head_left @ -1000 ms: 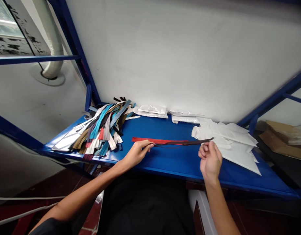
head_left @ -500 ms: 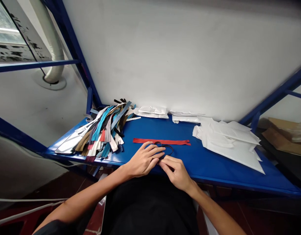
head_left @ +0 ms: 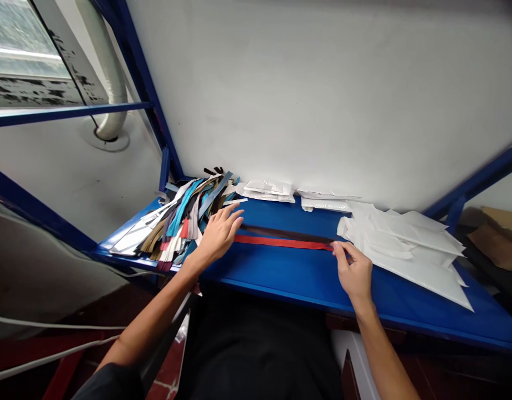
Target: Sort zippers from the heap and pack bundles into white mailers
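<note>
A dark brown zipper (head_left: 287, 232) stretches straight between my two hands, just behind a red zipper (head_left: 281, 242) on the blue table. My right hand (head_left: 354, 270) pinches the brown zipper's right end between thumb and fingers, over the red zipper's right end. At the brown zipper's left end is my left hand (head_left: 216, 236), palm down, the upper fingers fanned out and the lower ones closed at the strip; its grip is partly hidden. Both zippers' left ends disappear at that hand. Beside it lies a heap of many-coloured zippers (head_left: 189, 208).
White plastic packets (head_left: 268, 190) and further packets (head_left: 326, 201) lie along the wall. A stack of white mailing bags (head_left: 399, 239) covers the right of the blue table (head_left: 281, 278). Cardboard (head_left: 497, 244) stands farther right. Blue frame bars (head_left: 145, 83) rise at both sides.
My hands, close together around the looped brown zipper before, have moved apart, left and right. The zipper is now drawn out straight beside the red one. The view has shifted slightly.
</note>
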`<state>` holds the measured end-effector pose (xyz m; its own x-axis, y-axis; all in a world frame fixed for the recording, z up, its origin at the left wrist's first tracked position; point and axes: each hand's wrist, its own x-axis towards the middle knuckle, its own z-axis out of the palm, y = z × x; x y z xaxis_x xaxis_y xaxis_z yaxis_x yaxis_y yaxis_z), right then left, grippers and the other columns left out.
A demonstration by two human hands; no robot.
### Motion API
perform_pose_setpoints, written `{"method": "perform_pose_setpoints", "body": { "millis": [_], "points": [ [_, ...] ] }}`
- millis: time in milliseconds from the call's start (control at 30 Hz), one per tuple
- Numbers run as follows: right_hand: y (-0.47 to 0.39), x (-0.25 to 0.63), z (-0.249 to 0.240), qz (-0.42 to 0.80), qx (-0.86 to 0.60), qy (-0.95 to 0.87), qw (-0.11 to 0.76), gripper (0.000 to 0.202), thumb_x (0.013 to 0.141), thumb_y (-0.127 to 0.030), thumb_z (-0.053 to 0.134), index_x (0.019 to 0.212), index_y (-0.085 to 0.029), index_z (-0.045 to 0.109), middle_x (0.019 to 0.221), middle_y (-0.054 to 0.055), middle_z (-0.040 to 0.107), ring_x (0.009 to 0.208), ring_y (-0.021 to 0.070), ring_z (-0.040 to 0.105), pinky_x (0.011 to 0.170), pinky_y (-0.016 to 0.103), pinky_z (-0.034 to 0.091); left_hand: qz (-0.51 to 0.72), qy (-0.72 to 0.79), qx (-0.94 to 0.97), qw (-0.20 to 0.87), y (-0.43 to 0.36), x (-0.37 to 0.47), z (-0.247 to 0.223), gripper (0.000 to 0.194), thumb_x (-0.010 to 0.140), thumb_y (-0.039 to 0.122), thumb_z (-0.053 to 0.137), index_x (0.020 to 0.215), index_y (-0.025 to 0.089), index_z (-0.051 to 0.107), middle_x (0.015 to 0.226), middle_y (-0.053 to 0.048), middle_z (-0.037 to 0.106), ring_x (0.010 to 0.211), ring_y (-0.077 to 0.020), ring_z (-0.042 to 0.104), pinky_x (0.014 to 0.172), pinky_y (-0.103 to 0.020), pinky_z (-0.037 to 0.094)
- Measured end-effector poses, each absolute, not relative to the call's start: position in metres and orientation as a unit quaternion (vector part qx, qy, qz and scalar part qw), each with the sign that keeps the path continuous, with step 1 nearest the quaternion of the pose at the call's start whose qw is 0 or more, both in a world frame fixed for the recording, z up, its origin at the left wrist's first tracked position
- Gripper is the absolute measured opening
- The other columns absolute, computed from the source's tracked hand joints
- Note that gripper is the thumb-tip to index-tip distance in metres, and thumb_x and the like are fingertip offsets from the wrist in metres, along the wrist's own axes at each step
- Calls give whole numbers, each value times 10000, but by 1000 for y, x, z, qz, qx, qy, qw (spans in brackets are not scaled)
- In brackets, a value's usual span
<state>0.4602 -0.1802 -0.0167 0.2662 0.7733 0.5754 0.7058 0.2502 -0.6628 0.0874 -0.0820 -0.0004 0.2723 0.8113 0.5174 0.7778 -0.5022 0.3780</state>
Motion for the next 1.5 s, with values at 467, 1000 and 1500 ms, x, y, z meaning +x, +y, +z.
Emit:
{"method": "perform_pose_setpoints", "body": {
  "millis": [467,1000,1500],
  "points": [
    [-190,429,-13,112,-576,-694,417,584,1088,-615,520,720,-232,759,642,41,693,567,196,624,585,316,428,382,540,742,-107,-60,45,5,446,1118,453,464,990,211,816,1227,-95,776,1241,-331,613,1094,-518,494],
    [-201,389,-15,309,-491,-735,351,509,1104,-529,551,756,-219,757,703,15,673,642,167,616,636,293,450,322,647,685,-89,-66,18,23,558,1120,546,410,1033,185,826,1220,-143,775,995,-325,691,812,-450,526],
    [-179,322,-7,77,-558,-815,137,477,1113,-439,573,1540,-228,588,1422,143,705,1178,303,760,842,358,631,220,337,915,-18,-77,66,-3,424,1114,226,438,1504,262,601,1522,-97,637,1386,-276,577,1160,-469,472]
  ]
}}
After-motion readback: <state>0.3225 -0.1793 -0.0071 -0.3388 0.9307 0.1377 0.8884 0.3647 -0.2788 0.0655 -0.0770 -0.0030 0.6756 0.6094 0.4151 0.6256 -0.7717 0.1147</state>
